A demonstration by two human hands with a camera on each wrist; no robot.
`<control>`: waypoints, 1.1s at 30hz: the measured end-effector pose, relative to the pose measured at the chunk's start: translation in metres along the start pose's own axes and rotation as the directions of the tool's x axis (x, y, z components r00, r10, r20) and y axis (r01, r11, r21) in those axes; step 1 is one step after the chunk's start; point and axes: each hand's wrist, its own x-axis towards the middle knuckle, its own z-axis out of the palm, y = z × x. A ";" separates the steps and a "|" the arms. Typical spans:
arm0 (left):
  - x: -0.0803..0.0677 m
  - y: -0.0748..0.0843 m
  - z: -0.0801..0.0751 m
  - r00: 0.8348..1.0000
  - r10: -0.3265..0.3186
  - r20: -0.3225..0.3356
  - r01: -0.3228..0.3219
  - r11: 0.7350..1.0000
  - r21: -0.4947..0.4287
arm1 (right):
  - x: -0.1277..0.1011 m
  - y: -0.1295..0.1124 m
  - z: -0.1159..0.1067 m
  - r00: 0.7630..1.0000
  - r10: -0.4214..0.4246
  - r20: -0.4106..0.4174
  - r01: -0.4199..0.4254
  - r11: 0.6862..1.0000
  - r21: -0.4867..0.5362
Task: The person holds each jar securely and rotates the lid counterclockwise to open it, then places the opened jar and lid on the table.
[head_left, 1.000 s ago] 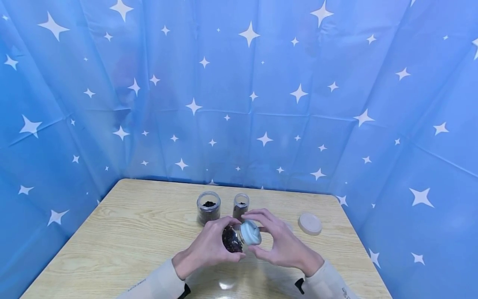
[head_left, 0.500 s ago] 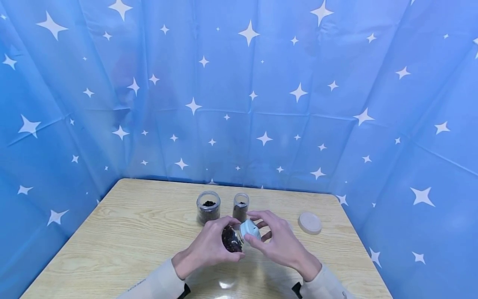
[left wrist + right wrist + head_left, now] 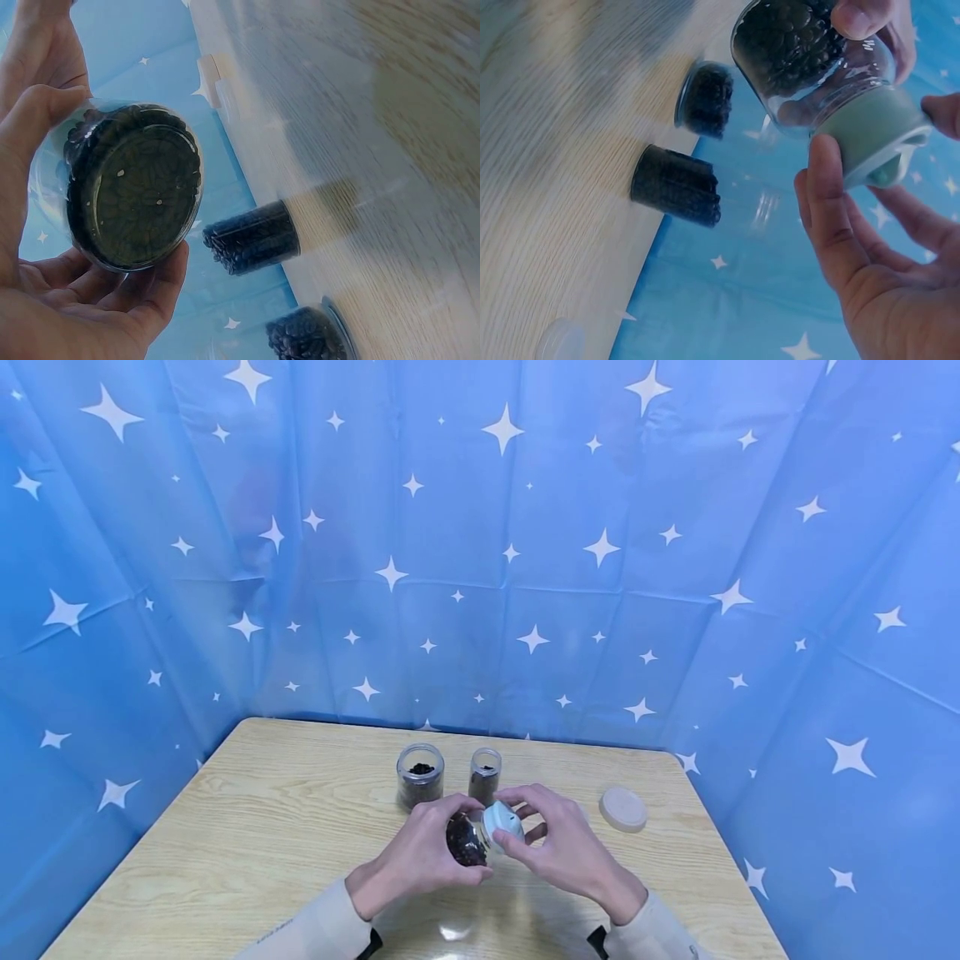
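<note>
A small glass jar (image 3: 467,841) part-filled with dark bean-like pieces is held tilted above the table, its pale mint lid (image 3: 502,827) towards the right. My left hand (image 3: 414,853) grips the jar's body, thumb and fingers round opposite sides. In the left wrist view the jar's round base (image 3: 139,196) faces the camera. My right hand (image 3: 567,850) has its thumb and fingertips round the lid's edge. The right wrist view shows the lid sitting on the jar's neck, with a raised spout-like part (image 3: 891,169) on its top.
Behind the hands stand a wide lidless glass jar (image 3: 420,785) and a narrower one (image 3: 483,781), both holding dark pieces. A round beige lid (image 3: 622,808) lies at the right on the wooden table (image 3: 300,793). A clear lid (image 3: 560,341) lies near the narrow jar.
My right fingers have shifted round the lid, the thumb moving up onto its near side, and the lid has turned. My left hand and the jar stay in place.
</note>
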 end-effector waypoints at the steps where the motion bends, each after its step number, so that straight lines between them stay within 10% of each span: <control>1: 0.000 0.000 0.000 1.000 -0.001 0.001 0.001 1.000 0.000 | 0.000 0.000 0.000 1.000 -0.003 0.001 0.003 1.000 0.001; 33: -0.001 0.002 0.001 1.000 0.026 -0.016 -0.025 1.000 0.012 | 0.001 0.008 -0.009 0.971 -0.227 0.076 0.222 0.973 0.071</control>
